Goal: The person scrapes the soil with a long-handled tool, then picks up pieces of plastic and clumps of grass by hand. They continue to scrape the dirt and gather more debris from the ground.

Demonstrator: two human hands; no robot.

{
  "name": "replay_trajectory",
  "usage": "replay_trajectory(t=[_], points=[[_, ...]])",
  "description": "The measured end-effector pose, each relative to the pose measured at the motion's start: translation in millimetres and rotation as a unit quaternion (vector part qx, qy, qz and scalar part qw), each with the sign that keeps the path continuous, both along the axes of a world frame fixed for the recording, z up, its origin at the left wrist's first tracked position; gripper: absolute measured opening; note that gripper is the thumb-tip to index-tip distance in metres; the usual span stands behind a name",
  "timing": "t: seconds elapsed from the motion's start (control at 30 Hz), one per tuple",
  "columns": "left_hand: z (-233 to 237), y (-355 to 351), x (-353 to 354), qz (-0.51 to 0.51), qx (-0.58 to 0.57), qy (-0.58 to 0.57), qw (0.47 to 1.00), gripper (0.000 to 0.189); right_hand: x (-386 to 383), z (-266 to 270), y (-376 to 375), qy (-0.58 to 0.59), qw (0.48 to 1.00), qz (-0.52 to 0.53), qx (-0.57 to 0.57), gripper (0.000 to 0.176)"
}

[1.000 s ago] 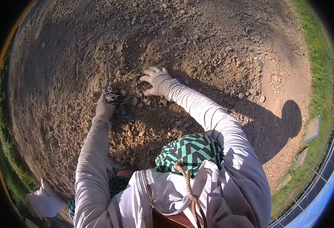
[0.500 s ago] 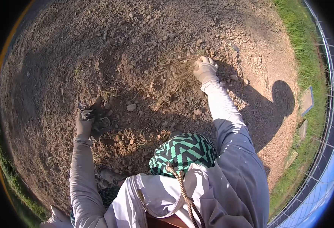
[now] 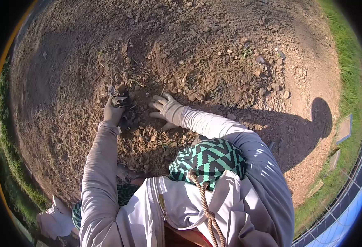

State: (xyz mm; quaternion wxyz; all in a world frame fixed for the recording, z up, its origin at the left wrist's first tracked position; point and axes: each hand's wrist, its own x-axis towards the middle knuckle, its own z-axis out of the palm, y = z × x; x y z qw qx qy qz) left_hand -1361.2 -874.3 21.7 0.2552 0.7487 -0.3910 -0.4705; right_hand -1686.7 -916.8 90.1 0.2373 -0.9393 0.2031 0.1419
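Observation:
My left hand (image 3: 113, 114), its fingers curled, grips a dark, crumpled piece of material (image 3: 125, 100) that looks like black plastic. Part of it lies low in a shaded hollow in the soil. My right hand (image 3: 169, 110), in a pale glove, is open on the dirt just right of that hollow, with its fingers spread toward the dark material. Loose brown soil (image 3: 154, 133) and small stones surround both hands. The fingertips of my left hand are partly hidden by the dark material.
Dry stalks (image 3: 201, 68) and stones lie on the mound beyond my hands. My knee in patterned green-and-black cloth (image 3: 207, 160) is close below. At the right are a grass strip (image 3: 345, 61), a flat panel (image 3: 345, 128) and a wire fence (image 3: 345, 185).
My right hand has come left and nearer, from the dry stalks to the hollow, and its fingers have spread. My left hand still grips the dark material. The view has shifted slightly.

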Motion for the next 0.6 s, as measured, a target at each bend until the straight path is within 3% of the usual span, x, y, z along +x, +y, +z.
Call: replay_trajectory(t=[0.03, 0.1, 0.13, 0.17, 0.23, 0.37, 0.4, 0.43, 0.53, 0.57, 0.6], points=[[5, 1, 3, -0.014, 0.008, -0.023, 1.0, 0.069, -2, -2, 8, -0.008, 0.998, 0.058, -0.015, 0.07], [22, 3, 23, -0.101, 0.046, -0.148, 0.983, 0.075, -26, 11, -5, 0.135, 0.987, 0.051, -0.068, 0.063], [55, 1, 29, -0.154, 0.052, -0.218, 0.962, 0.075, -50, -29, -2, 0.091, 0.99, -0.034, -0.106, 0.053], [92, -4, 34, -0.208, 0.058, -0.285, 0.934, 0.075, -69, 7, -14, 0.105, 0.986, -0.08, -0.101, 0.045], [171, -12, 42, -0.225, 0.178, -0.359, 0.888, 0.073, -113, 9, -34, 0.122, 0.956, -0.214, -0.159, 0.042], [196, 37, 137, -0.229, 0.129, -0.427, 0.865, 0.063, -188, 12, -87, 0.241, 0.825, -0.459, -0.226, 0.054], [217, 38, 130, -0.211, 0.174, -0.411, 0.87, 0.06, -187, 28, -99, 0.268, 0.824, -0.454, -0.207, 0.056], [213, 43, 137, -0.202, 0.177, -0.388, 0.882, 0.06, -179, 51, -113, 0.294, 0.823, -0.448, -0.187, 0.058], [189, 58, 141, -0.156, 0.141, -0.328, 0.921, 0.057, -123, 81, -160, 0.199, 0.907, -0.361, -0.085, 0.056], [141, 71, 160, -0.129, 0.086, -0.254, 0.955, 0.059, -94, 90, -172, 0.168, 0.931, -0.321, -0.053, 0.055], [122, 72, 151, -0.125, 0.108, -0.237, 0.958, 0.062, -53, 110, -179, 0.175, 0.932, -0.319, 0.003, 0.054]])
